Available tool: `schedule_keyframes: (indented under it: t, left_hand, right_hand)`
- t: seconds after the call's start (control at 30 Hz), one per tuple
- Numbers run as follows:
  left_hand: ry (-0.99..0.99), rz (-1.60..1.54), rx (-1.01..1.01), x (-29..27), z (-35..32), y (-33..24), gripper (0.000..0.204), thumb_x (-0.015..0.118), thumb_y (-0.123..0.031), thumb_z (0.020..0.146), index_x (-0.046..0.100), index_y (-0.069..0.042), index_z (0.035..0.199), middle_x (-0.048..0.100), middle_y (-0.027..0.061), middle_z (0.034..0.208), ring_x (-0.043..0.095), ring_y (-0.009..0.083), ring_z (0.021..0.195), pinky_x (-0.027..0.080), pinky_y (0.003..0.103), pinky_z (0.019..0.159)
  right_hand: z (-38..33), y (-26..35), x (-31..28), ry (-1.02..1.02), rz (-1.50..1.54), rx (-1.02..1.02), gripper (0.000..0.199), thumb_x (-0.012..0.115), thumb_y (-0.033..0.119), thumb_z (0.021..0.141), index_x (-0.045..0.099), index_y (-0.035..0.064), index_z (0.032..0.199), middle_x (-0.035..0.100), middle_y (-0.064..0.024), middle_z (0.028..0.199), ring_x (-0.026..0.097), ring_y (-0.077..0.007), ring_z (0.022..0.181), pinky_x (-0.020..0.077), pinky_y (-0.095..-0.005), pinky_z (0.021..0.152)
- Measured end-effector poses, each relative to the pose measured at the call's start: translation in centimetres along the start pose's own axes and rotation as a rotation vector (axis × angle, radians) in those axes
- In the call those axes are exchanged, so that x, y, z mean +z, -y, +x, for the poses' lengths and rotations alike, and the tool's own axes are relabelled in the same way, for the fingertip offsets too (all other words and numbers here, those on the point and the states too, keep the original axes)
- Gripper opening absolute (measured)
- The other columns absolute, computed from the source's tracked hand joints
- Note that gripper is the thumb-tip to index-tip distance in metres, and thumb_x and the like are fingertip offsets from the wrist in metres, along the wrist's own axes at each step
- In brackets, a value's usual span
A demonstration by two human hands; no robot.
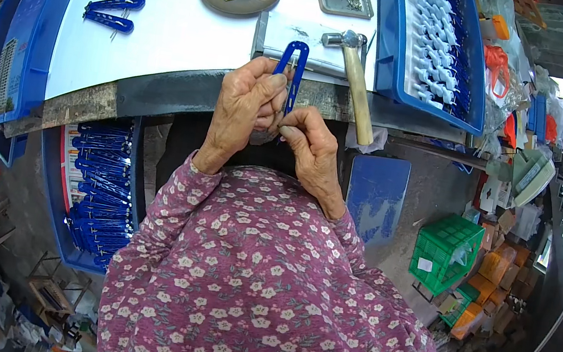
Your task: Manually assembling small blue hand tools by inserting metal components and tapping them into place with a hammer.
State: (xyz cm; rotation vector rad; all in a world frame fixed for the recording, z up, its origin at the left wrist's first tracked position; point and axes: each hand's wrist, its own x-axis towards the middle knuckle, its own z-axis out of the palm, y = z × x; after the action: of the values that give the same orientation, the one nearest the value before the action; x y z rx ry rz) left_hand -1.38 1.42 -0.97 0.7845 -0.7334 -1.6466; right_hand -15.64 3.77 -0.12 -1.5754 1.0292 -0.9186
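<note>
A blue U-shaped piece with slotted arms [300, 50], like a pair of tongs or a folding handle, stands upright between my hands at the table's front edge. My left hand [239, 107] grips its left arm, fingers closed round it. At the lower end of the other arm, the thumb and fingers of my right hand [315, 153] are pinched together; any small part inside that pinch is hidden. Just beyond lies a grey metal block [283, 32]. Across its right side rests a hammer [358, 89], its wooden handle jutting over the table edge.
Small metal pins fill a brown dish [268, 3] and a grey tray [326, 4]. Another blue piece [115, 3] lies left on the white tabletop [166, 23]. Blue bins [392, 62] flank it; one below left [79, 259] holds many blue pieces. A green crate [440, 252] stands right.
</note>
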Motion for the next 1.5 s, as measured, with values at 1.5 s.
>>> schedule_keyframes:
  t: [1.5]
  left_hand:
    - [-0.062,-0.146,-0.067,-0.3,0.5,0.2,0.014,0.048,-0.012,0.09,0.043,0.0,0.094,0.05,0.0035,0.06,0.03,0.0001,0.041,0.023,0.015,0.034]
  right_hand:
    - [0.3,-0.2,-0.8,-0.042,-0.001,0.013,0.003,0.055,-0.003,0.08,0.055,-0.0021,0.082,0.048,-0.0018,0.086,0.046,-0.0067,0.07,0.0381,-0.0188,0.059]
